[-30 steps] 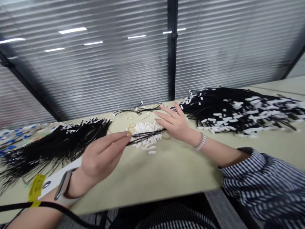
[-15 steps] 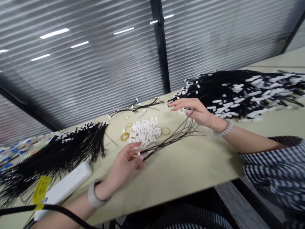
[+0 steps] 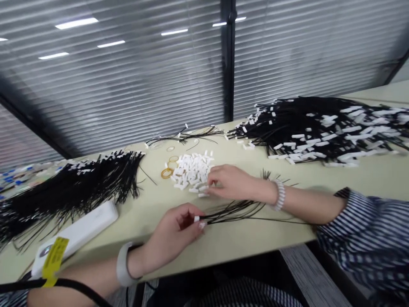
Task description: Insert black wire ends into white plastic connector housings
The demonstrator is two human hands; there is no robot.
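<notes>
My left hand [image 3: 179, 228] pinches a small bundle of thin black wires [image 3: 230, 212] by their ends, where a white connector shows between thumb and fingers. The loose ends of the bundle fan out to the right and pass beneath my right forearm. My right hand [image 3: 228, 182] is at the right edge of a pile of small white connectors [image 3: 193, 168]. Its fingertips are pressed together on a white piece at the pile's edge; how firmly it is gripped cannot be made out.
Yellow rubber bands [image 3: 166, 172] lie left of the pile. A big heap of black wires with white ends [image 3: 306, 123] fills the right back, another wire heap [image 3: 86, 187] the left. A white power bank [image 3: 79, 230] with a black cable [image 3: 79, 285] is by my left arm.
My right hand has come down and left from the right-hand wire heap to the white pile, its fingers closing. My left hand, still holding the wires, has shifted slightly right and down.
</notes>
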